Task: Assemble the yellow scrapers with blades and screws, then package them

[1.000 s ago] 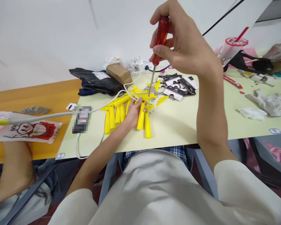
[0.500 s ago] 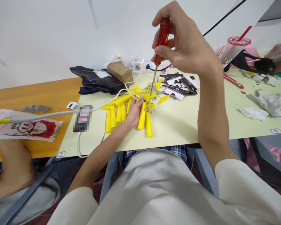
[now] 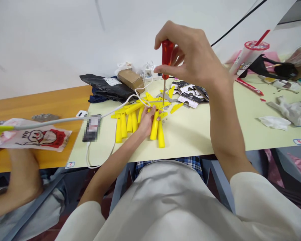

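Observation:
A screwdriver (image 3: 167, 53) with a clear red handle stands nearly upright in my right hand (image 3: 190, 55). My thumb and fingers are closed loosely about its handle. The screwdriver's tip meets the head of a yellow plastic handle (image 3: 154, 126), which looks like a scraper. My left hand (image 3: 147, 121) grips this yellow handle and steadies it on the table, its fingers partly hidden. Another yellow handle (image 3: 161, 135) lies just to the right. Several more yellow handles (image 3: 124, 125) lie left of my left hand. Small screws (image 3: 163, 121) and loose yellow triangular pieces (image 3: 176, 107) are scattered close by.
Black-and-white cards (image 3: 189, 97) are piled behind the work. A black plastic bag (image 3: 110, 87), a cardboard box (image 3: 131, 80) and a white cable (image 3: 115, 112) lie at the back left. A drink cup (image 3: 249, 57) and crumpled tissue (image 3: 274, 123) are on the right. Someone's arm (image 3: 25, 174) shows at left.
My right hand and the screwdriver have come down and slightly left, and the screwdriver stands more upright. My left hand keeps its grip. The whole view has shifted slightly.

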